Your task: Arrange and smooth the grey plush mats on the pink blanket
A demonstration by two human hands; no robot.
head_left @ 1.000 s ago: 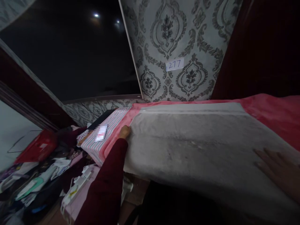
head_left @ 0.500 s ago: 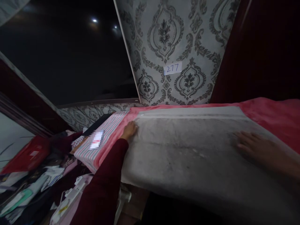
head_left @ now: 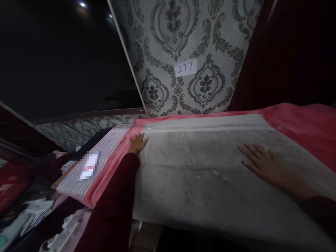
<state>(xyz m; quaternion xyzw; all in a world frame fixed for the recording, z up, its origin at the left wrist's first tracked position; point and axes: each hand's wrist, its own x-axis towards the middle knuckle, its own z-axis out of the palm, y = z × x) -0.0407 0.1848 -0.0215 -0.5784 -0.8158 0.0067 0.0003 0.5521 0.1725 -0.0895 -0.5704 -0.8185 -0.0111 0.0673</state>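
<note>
A grey plush cloth (head_left: 183, 182) with a paler band along its far edge lies spread over a pink blanket (head_left: 296, 129). At the cloth's far left edge rests my left hand (head_left: 138, 142), its fingers spread, partly over the pink blanket. My right hand (head_left: 265, 166) lies flat on the right half of the cloth, fingers apart and palm down. Neither hand grips anything. Faint creases and small pale specks show across the middle of the grey surface.
A striped cloth (head_left: 105, 154) lies left of the blanket, with a blurred-out white item (head_left: 89, 166) on it. Clothes (head_left: 36, 213) and a white power strip (head_left: 65, 231) are at lower left. Behind stand a large dark screen (head_left: 65, 63) and a patterned wall (head_left: 181, 45) bearing a "277" label (head_left: 185, 68).
My right hand has moved left across the cloth. My left hand's fingers have spread more at the edge. The view has turned slightly, shifting the scene left.
</note>
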